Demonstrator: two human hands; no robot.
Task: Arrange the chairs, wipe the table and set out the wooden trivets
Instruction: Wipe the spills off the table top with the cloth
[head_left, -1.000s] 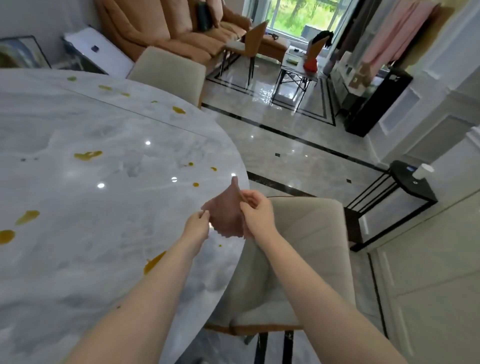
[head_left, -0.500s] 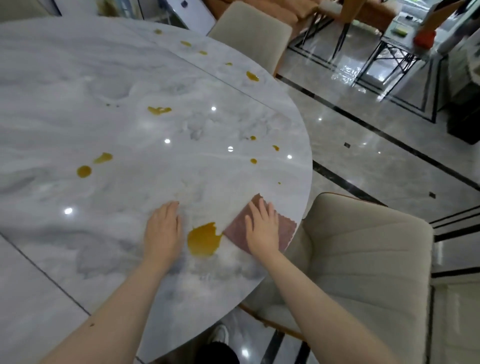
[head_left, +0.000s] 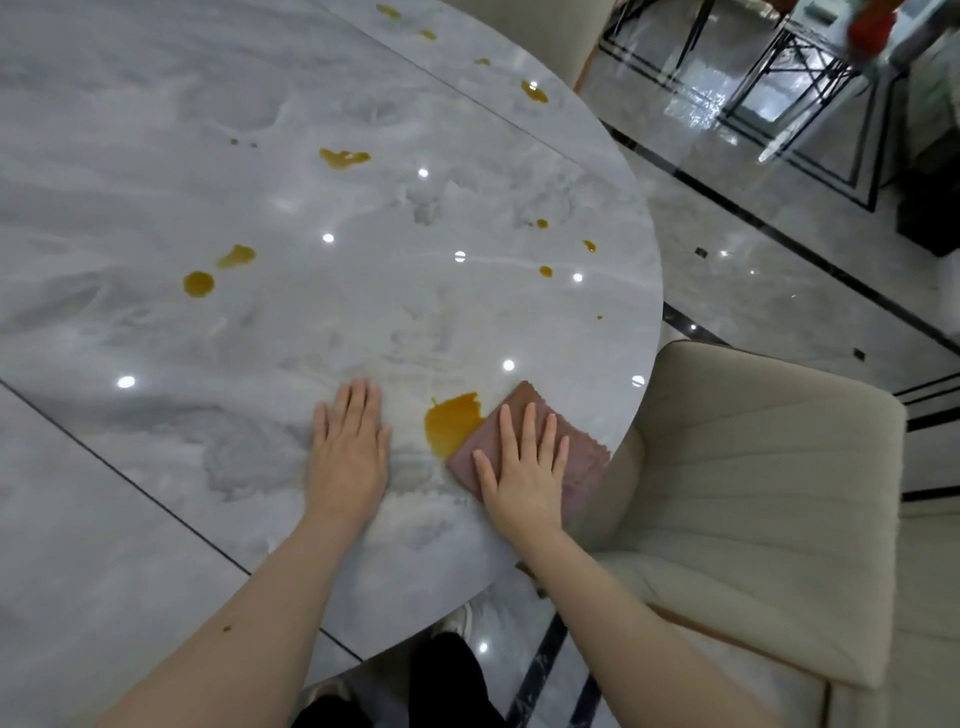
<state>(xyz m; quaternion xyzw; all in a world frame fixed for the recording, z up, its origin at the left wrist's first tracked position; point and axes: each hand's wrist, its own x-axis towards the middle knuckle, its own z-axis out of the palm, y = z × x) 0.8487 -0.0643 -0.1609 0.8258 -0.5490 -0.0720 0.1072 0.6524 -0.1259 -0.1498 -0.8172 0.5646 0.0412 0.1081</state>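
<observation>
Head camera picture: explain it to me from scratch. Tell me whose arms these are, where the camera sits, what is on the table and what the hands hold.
There is no machine here. A person wears one wide-angle camera on the head, looking forward and down, so the two bare arms coming in from the bottom are that person's own.

The surface is a round grey marble table with several yellow-orange spills on it. The biggest spill lies near the table's edge, between the hands.

The left hand rests flat on the bare marble, fingers straight, holding nothing. The right hand presses flat on a folded pinkish-brown cloth, whose left edge touches the big spill. Nothing is gripped; the cloth is only pressed down.

A beige padded chair stands at the table's right edge. No wooden trivets are in view.
</observation>
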